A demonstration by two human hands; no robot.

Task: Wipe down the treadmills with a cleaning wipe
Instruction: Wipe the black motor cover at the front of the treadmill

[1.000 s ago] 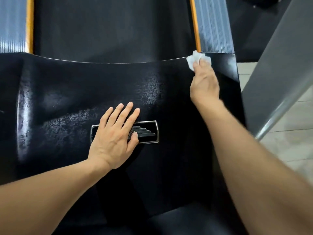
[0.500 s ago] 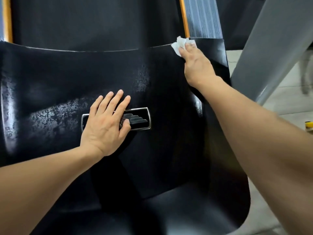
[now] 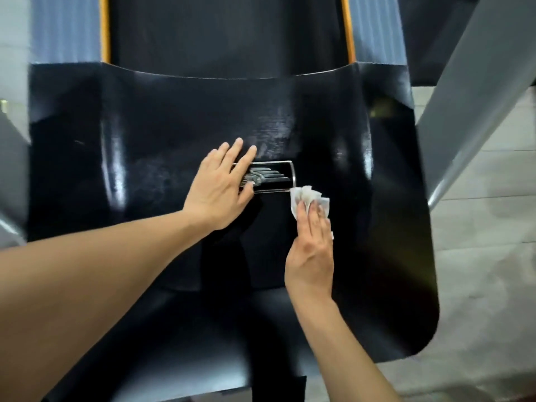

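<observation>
- The left hand (image 3: 220, 187) lies flat with fingers straight on the treadmill's black motor cover (image 3: 162, 117), partly over the chrome-framed badge (image 3: 268, 177).
- The right hand (image 3: 311, 250) presses the crumpled white wipe (image 3: 304, 197) onto the cover with straight fingers, just beside the badge's lower right corner.
- Orange strips (image 3: 348, 30) edge the belt (image 3: 226, 33) beyond.

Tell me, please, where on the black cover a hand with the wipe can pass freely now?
Free: the glossy black cover left of the left hand, and the strip between the belt edge and the badge. Crowded: around the badge, where the left hand lies flat and the right hand presses the wipe.
</observation>
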